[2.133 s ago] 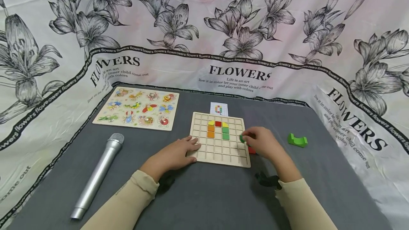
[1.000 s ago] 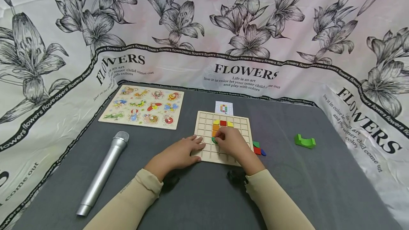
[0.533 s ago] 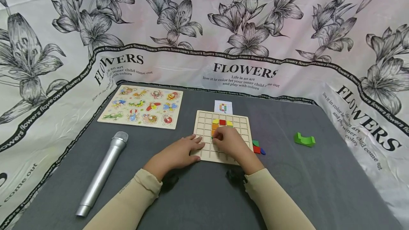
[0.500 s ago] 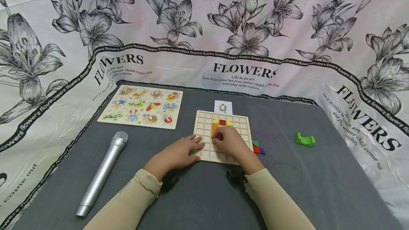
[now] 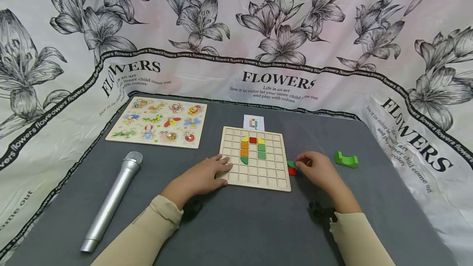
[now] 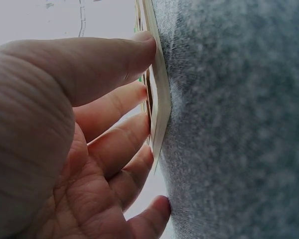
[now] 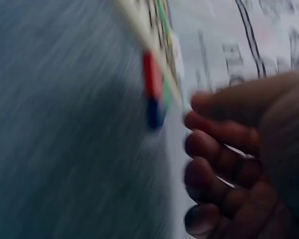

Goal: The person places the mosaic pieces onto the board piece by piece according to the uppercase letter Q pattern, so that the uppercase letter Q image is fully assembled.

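A wooden grid board (image 5: 255, 175) lies mid-table. On it, yellow, red, orange and green tiles form an arch, with a green quarter-round tile (image 5: 244, 160) at the lower left. My left hand (image 5: 199, 177) rests on the board's left edge; in the left wrist view its thumb touches the rim. My right hand (image 5: 318, 169) hovers just off the board's right side, beside a green tile (image 5: 291, 163) and a red tile (image 5: 292, 171). A blue tile (image 7: 155, 114) shows by the red one in the right wrist view. The right fingers are loosely bent and hold nothing.
A pattern card (image 5: 253, 122) lies at the board's far edge. An insect puzzle board (image 5: 157, 123) is at the back left, with a silver microphone (image 5: 112, 202) in front of it. A green curved block (image 5: 346, 159) sits to the right. A flowered cloth (image 5: 207, 69) stands behind.
My right hand has left the board and moved right to the loose tiles. The green quarter-round tile now lies in the grid below the orange ones. My left hand stays put.
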